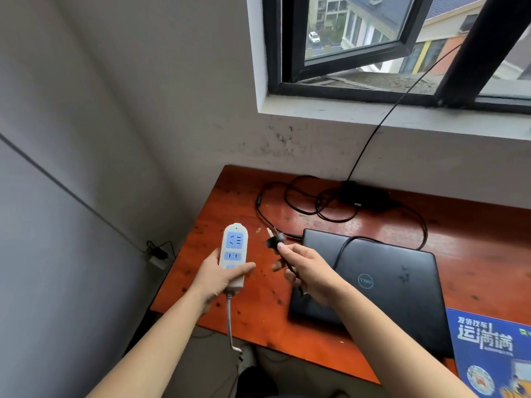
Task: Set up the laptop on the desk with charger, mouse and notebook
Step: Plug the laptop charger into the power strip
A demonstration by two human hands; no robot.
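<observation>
Left hand (221, 278) wraps the white power strip (233, 255), long axis pointing away, blue sockets up. Right hand (309, 272) pinches the black charger plug (275, 240) just right of the strip, prongs angled up-left toward the top socket, apparently three flat pins. Charger brick (363, 195) and looped cable lie behind the closed matte laptop (385, 282) on the glossy reddish desk (474, 234).

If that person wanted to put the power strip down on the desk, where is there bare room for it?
The desk is bare along its left edge, between that edge and the closed laptop, under the left hand holding the power strip. The far right is bare too. The back is crowded with the charger brick and its looped cable; the front right holds a blue booklet.
</observation>
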